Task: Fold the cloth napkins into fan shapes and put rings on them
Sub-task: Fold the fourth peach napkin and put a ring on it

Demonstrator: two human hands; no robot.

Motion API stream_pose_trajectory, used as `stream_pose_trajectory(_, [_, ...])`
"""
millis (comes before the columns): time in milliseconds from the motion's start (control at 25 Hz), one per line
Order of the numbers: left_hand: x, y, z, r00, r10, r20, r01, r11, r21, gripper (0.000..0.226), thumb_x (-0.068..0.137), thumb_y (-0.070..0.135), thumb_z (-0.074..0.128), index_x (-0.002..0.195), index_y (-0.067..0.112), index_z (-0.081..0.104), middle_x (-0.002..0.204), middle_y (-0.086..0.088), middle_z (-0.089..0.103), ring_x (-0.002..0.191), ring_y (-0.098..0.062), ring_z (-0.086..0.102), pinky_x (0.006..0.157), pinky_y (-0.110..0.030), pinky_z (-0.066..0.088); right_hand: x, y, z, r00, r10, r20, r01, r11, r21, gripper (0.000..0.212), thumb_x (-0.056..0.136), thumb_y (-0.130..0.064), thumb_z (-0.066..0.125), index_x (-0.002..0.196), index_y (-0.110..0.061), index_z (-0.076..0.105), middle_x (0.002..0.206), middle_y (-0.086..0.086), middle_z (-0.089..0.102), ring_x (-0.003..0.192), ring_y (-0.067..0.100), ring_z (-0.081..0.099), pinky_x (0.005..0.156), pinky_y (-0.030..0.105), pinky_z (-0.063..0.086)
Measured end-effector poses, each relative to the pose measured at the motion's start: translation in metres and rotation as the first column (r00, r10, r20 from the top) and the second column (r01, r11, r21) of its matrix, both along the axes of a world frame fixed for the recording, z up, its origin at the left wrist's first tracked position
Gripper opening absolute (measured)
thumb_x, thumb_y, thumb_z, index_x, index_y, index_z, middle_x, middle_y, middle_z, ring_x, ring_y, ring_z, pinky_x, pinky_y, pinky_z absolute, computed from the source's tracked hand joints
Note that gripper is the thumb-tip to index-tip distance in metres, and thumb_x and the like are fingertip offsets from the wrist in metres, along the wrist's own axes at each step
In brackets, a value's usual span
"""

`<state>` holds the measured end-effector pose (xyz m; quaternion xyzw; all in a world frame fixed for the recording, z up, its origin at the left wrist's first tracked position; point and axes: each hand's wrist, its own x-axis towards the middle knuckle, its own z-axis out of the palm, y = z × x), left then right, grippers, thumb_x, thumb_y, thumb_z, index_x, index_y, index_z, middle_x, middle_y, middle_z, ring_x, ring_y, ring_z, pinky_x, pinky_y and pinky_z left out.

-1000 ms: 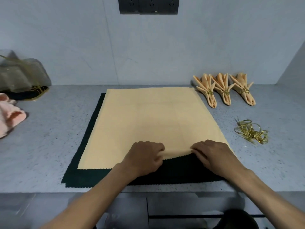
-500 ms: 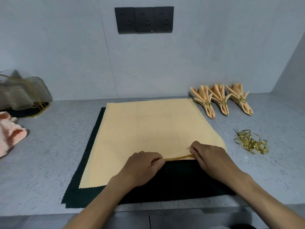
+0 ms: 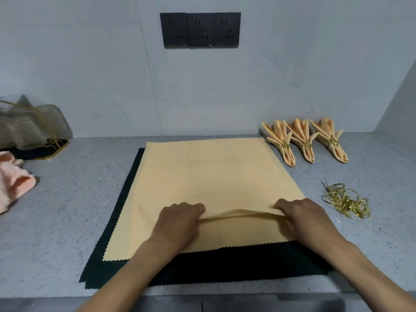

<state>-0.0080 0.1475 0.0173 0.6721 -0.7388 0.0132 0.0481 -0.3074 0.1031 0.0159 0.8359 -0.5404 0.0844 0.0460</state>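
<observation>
Both hands curled tight on one raised pleat across the peach napkin: left hand at its left end, right hand at its right. Napkin lies flat on dark cloth, mid-counter.

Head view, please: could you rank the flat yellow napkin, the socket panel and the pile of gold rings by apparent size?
1. Flat yellow napkin, largest.
2. Socket panel.
3. Pile of gold rings, smallest, though nearer than the panel, so their order is unsure.
</observation>
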Motion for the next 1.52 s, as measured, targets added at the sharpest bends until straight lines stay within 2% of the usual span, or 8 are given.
stream_pose_trajectory(160, [0.059, 0.041, 0.031, 0.994, 0.010, 0.109, -0.032, 0.978, 0.205, 0.013, 0.094, 0.028, 0.048, 0.089, 0.034, 0.058, 0.091, 0.010, 0.063, 0.086, -0.011, 0.059, 0.070, -0.027, 0.042, -0.052, 0.015, 0.023, 0.998, -0.020, 0.051, 0.002, 0.943, 0.333, 0.023, 0.093, -0.021, 0.058, 0.089, -0.043, 0.063, 0.082, -0.013, 0.068, 0.081, 0.006, 0.061, 0.069, 0.028, 0.047])
stream_pose_trajectory(320, [0.101, 0.079, 0.072, 0.953, 0.073, -0.293, 0.116, 0.806, 0.581, 0.032, 0.084, 0.054, 0.067, 0.073, 0.025, 0.065, 0.059, 0.015, 0.056, 0.056, -0.001, 0.053, 0.059, -0.024, 0.043, -0.088, 0.029, 0.041, 0.987, 0.065, 0.147, -0.146, 0.747, 0.649, 0.023, 0.094, -0.019, 0.062, 0.083, -0.039, 0.066, 0.067, -0.013, 0.063, 0.062, 0.007, 0.059, 0.061, 0.025, 0.044])
stream_pose_trajectory(440, [0.111, 0.043, 0.072, 0.853, 0.145, -0.501, 0.106, 0.893, 0.437, 0.016, 0.088, 0.029, 0.072, 0.073, 0.034, 0.075, 0.068, 0.013, 0.068, 0.064, -0.006, 0.063, 0.062, -0.020, 0.046, -0.079, -0.010, 0.042, 0.966, -0.053, 0.254, -0.081, 0.870, 0.486, 0.026, 0.093, -0.009, 0.063, 0.080, -0.031, 0.065, 0.072, -0.012, 0.066, 0.066, 0.011, 0.060, 0.064, 0.026, 0.046])
stream_pose_trajectory(600, [0.093, 0.011, 0.031, 0.961, 0.121, -0.248, -0.155, 0.980, -0.126, 0.049, 0.088, 0.037, 0.069, 0.134, 0.024, 0.057, 0.134, 0.002, 0.060, 0.120, -0.024, 0.056, 0.097, -0.036, 0.044, -0.044, -0.024, 0.022, 0.994, -0.017, 0.106, 0.029, 0.994, -0.108, 0.063, 0.088, -0.040, 0.068, 0.145, -0.030, 0.043, 0.150, -0.001, 0.044, 0.135, 0.023, 0.043, 0.108, 0.049, 0.039])
stream_pose_trajectory(800, [0.055, 0.041, -0.012, 0.941, -0.312, -0.129, 0.307, 0.950, -0.056, 0.050, 0.075, 0.047, 0.054, 0.121, 0.031, 0.067, 0.124, 0.018, 0.065, 0.111, -0.006, 0.061, 0.097, -0.017, 0.040, -0.027, 0.011, -0.008, 0.953, 0.294, 0.077, -0.302, 0.942, 0.143, 0.056, 0.084, -0.035, 0.067, 0.138, -0.033, 0.054, 0.139, -0.019, 0.052, 0.126, 0.007, 0.049, 0.102, 0.027, 0.040])
stream_pose_trajectory(960, [0.054, 0.035, -0.020, 0.965, -0.218, -0.145, 0.209, 0.975, -0.080, 0.039, 0.078, 0.038, 0.041, 0.100, 0.030, 0.072, 0.093, 0.014, 0.074, 0.083, -0.014, 0.071, 0.063, -0.033, 0.060, -0.015, 0.009, -0.019, 0.985, 0.161, 0.056, -0.162, 0.987, 0.017, 0.028, 0.084, -0.021, 0.066, 0.111, -0.028, 0.068, 0.100, -0.005, 0.073, 0.087, 0.024, 0.066, 0.067, 0.038, 0.053])
stream_pose_trajectory(1200, [0.083, 0.072, 0.016, 0.959, -0.279, -0.056, 0.284, 0.934, 0.217, 0.037, 0.089, 0.046, 0.024, 0.089, 0.024, 0.054, 0.079, 0.005, 0.062, 0.074, -0.018, 0.055, 0.069, -0.035, 0.048, -0.016, 0.052, 0.000, 0.917, 0.397, 0.037, -0.398, 0.917, 0.028, 0.024, 0.081, -0.028, 0.052, 0.097, -0.032, 0.070, 0.082, -0.019, 0.068, 0.070, 0.004, 0.061, 0.053, 0.017, 0.046])
stream_pose_trajectory(1520, [0.108, 0.016, 0.012, 0.972, -0.106, -0.211, 0.154, 0.963, 0.223, 0.073, 0.068, 0.083, 0.044, 0.131, 0.047, 0.053, 0.137, 0.030, 0.047, 0.127, 0.002, 0.046, 0.108, -0.026, 0.038, -0.006, 0.006, 0.024, 0.962, 0.273, 0.005, -0.250, 0.876, 0.412, 0.050, 0.091, -0.064, 0.050, 0.138, -0.049, 0.043, 0.138, -0.029, 0.045, 0.121, -0.004, 0.043, 0.100, 0.021, 0.038])
